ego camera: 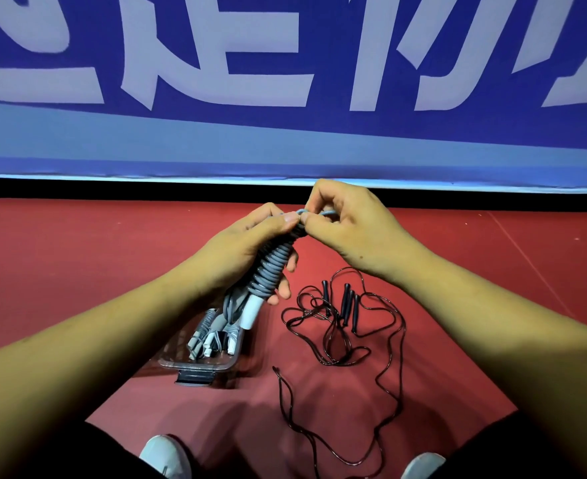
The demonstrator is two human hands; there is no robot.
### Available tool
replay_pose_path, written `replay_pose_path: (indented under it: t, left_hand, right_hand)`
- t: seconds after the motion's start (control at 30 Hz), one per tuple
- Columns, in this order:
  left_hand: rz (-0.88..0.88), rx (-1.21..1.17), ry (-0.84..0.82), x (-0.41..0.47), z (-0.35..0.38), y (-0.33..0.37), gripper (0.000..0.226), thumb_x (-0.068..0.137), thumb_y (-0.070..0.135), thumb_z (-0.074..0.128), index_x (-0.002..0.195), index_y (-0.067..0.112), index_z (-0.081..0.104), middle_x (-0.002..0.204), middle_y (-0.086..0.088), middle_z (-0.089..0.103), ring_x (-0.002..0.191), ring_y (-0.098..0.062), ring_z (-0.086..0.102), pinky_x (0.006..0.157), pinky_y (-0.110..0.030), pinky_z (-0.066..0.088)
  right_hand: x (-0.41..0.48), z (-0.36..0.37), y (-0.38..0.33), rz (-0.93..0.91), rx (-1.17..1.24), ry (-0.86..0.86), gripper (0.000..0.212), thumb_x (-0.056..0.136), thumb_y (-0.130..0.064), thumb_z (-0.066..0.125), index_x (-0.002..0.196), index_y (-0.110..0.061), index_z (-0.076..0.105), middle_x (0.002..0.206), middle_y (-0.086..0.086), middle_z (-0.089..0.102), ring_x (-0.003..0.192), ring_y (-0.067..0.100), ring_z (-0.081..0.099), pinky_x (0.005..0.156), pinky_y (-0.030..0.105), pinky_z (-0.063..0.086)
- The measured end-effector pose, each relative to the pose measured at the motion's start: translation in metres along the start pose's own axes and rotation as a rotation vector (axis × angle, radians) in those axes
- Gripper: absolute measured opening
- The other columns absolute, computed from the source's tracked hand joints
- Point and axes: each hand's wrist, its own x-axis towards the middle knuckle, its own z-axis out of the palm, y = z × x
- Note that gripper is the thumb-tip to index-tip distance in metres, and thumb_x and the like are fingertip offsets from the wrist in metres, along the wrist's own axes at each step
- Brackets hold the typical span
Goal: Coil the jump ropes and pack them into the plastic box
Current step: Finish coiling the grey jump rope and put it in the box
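Left hand: fingers wrapped round grey jump rope, tightly coiled. Right hand: pinching that rope's tail at the bundle's 12 o'clock. Plastic box: 7 o'clock, part-filled. Black jump ropes: loose, 5 o'clock. Risk: untucked tail slips, springy coils unwind.

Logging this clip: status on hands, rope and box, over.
Both busy: left hand grips grey coiled rope, right hand pinches its loose end at top. Other grey ropes in plastic box. Tangled black ropes on floor.
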Motion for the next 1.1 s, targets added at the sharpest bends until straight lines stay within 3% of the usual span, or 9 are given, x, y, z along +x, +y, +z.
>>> replay_pose_path:
  t: [0.07,0.17,0.33,0.47,0.53,0.63,0.77,0.93,1.1]
  left_hand:
    - [-0.015,0.029,-0.022,0.000,0.002,0.001,0.032,0.088,0.046,0.055,0.092,0.017,0.043,0.068,-0.019,0.058,0.051,-0.033,0.062,0.055,-0.035,0.051]
    - [-0.029,0.080,-0.044,0.001,0.001,0.000,0.028,0.090,0.044,0.051,0.091,0.017,0.044,0.066,-0.020,0.059,0.052,-0.035,0.063,0.058,-0.036,0.051]
    - [-0.096,0.130,-0.152,-0.001,-0.004,0.002,0.020,0.089,0.039,0.050,0.086,0.019,0.045,0.069,-0.025,0.059,0.056,-0.038,0.063,0.061,-0.040,0.052]
    - [-0.122,0.153,-0.205,-0.002,-0.010,0.004,0.028,0.091,0.037,0.048,0.095,0.010,0.041,0.064,-0.022,0.054,0.050,-0.030,0.055,0.056,-0.034,0.047]
    - [-0.092,0.120,-0.180,-0.001,-0.009,0.003,0.029,0.093,0.037,0.048,0.097,0.010,0.041,0.061,-0.020,0.052,0.045,-0.027,0.051,0.051,-0.030,0.044]
    - [-0.043,-0.003,-0.108,-0.001,-0.004,-0.003,0.030,0.094,0.042,0.046,0.106,0.015,0.045,0.057,-0.014,0.051,0.039,-0.025,0.049,0.046,-0.026,0.042]
    - [-0.059,-0.156,-0.074,0.000,0.001,-0.002,0.043,0.089,0.051,0.047,0.110,0.013,0.047,0.055,-0.009,0.048,0.037,-0.023,0.048,0.043,-0.025,0.044]
    - [-0.068,-0.187,-0.044,0.002,0.002,-0.005,0.050,0.086,0.052,0.048,0.120,0.015,0.048,0.057,-0.009,0.050,0.038,-0.025,0.051,0.043,-0.027,0.046]
    - [-0.075,-0.169,-0.087,0.002,0.005,-0.006,0.040,0.089,0.051,0.051,0.110,0.018,0.043,0.060,-0.012,0.052,0.043,-0.026,0.055,0.046,-0.028,0.048]
  right_hand:
    - [-0.002,0.001,-0.002,-0.002,-0.016,0.015,0.015,0.083,-0.016,0.065,0.073,-0.011,0.054,0.061,0.002,0.053,0.054,0.008,0.038,0.053,0.028,0.033]
    - [-0.002,-0.001,-0.005,-0.001,-0.076,-0.004,0.017,0.079,-0.015,0.067,0.069,-0.011,0.055,0.053,-0.008,0.042,0.050,0.005,0.037,0.048,0.018,0.027]
    - [-0.003,-0.008,-0.003,-0.009,-0.101,-0.098,0.016,0.077,-0.014,0.068,0.067,-0.012,0.056,0.054,-0.008,0.045,0.050,0.006,0.037,0.048,0.015,0.027]
    - [-0.002,-0.010,-0.001,0.012,-0.047,-0.160,0.015,0.078,-0.011,0.067,0.066,-0.011,0.058,0.057,-0.005,0.049,0.052,0.004,0.036,0.050,0.020,0.029]
    - [-0.002,-0.007,0.001,0.049,0.051,-0.126,0.014,0.081,-0.007,0.066,0.068,-0.008,0.060,0.057,-0.004,0.053,0.052,0.005,0.038,0.052,0.023,0.031]
    - [-0.002,0.004,0.003,0.162,0.448,-0.030,0.015,0.087,0.000,0.062,0.073,-0.004,0.059,0.048,-0.006,0.050,0.043,0.011,0.032,0.047,0.024,0.023]
    - [-0.004,0.016,0.002,0.277,0.863,-0.080,0.006,0.090,-0.010,0.061,0.086,-0.007,0.058,0.056,-0.003,0.053,0.039,0.008,0.020,0.049,0.031,0.009]
    - [0.000,0.019,0.003,0.316,0.758,-0.071,0.007,0.089,-0.006,0.065,0.088,-0.009,0.058,0.074,0.017,0.040,0.042,0.010,0.018,0.044,0.023,0.012]
    - [0.002,0.001,-0.004,0.281,0.669,-0.133,0.011,0.092,-0.003,0.057,0.081,-0.003,0.058,0.051,-0.004,0.046,0.043,0.008,0.020,0.045,0.023,0.012]
